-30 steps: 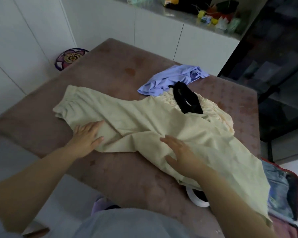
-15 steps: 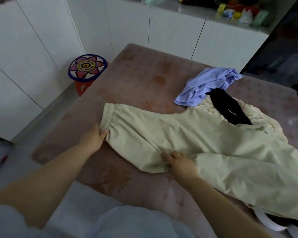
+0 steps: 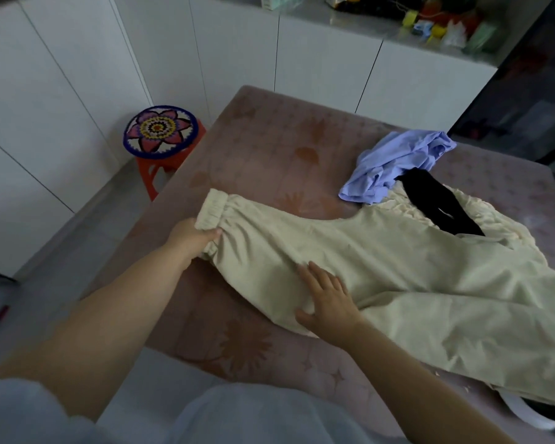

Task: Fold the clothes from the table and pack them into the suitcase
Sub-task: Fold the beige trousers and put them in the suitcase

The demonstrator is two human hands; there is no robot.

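Trousers (image 3: 382, 267) (cream, gathered cuff) sprawl across table (image 3: 269, 149).

I see a table (image 3: 269, 149) covered in a dusty-pink cloth printed with flowers. Cream trousers (image 3: 398, 267) lie spread across its near half, with one elastic cuff toward the left edge, the gathered waist toward the far right and the other leg reaching the near right corner. A crumpled lilac garment (image 3: 394, 165) sits on the cloth at the far right, touching the waist. A black garment (image 3: 436, 203) lies across the waistband. Something white-rimmed (image 3: 526, 415) pokes out from under the trousers at the near right corner; I can't tell what it is.
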